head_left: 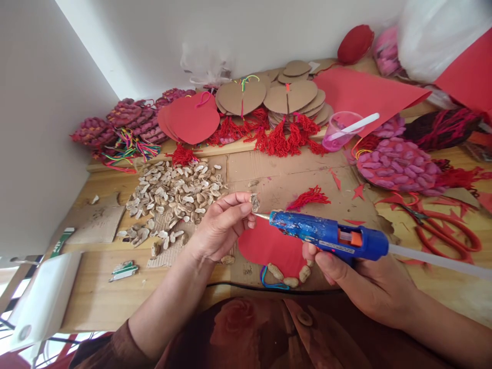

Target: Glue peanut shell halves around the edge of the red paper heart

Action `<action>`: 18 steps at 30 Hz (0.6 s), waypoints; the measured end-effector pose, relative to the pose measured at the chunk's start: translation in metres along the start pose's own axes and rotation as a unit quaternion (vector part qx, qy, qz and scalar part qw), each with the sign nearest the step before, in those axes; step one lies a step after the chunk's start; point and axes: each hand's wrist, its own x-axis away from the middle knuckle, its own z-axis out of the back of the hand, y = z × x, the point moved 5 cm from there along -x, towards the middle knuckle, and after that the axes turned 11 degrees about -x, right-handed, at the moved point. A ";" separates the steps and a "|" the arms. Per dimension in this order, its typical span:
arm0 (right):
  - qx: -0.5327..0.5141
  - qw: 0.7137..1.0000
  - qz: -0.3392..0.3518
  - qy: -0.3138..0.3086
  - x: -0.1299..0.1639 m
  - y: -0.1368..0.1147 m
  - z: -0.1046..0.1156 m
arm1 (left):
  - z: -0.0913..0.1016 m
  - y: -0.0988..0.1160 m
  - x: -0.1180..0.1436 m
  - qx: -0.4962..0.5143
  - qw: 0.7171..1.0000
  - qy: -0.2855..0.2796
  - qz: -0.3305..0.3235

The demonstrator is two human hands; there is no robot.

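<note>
Head view, hands outward:
- Left hand (223, 225): fingers pinched on a peanut shell half (255, 202), raised above the table, shell tip up
- Right hand (361, 284): wrapped round the grip of a blue glue gun (326, 237), orange trigger showing, nozzle pointing left and just touching the underside of the shell half; clear glue stick (438, 259) trailing out of the back to the right
- Below both hands: red heart-shaped card (269, 246) flat on a cardboard sheet (277, 179), whole peanut shells (291, 279) lined along its lower right edge, blue cord loop (269, 283) at its near point
- Left of the left hand: heap of peanut shell halves (172, 197)
- Beyond the gun: loose red tassel (309, 197)
- Right edge: red scissors (446, 230), finished heart covered in pink shells (397, 165)
- Far side of table: pink cup with white stick (340, 130), stacked cardboard hearts (294, 97), row of red tassels (277, 136), red paper hearts (192, 119), more pink-shelled hearts (126, 118) at far left
</note>
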 end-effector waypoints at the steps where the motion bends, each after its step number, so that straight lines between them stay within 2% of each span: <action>1: 0.007 1.000 -0.001 -0.002 0.001 0.002 -0.001 | 0.000 0.000 0.000 0.000 1.000 -0.001 0.000; 6: 0.025 1.000 0.001 -0.012 0.004 0.007 -0.002 | -0.001 -0.001 -0.001 0.011 1.000 0.004 0.005; 18: 0.025 1.000 0.004 -0.009 0.001 0.002 -0.002 | -0.001 -0.003 -0.001 0.028 0.999 0.009 0.015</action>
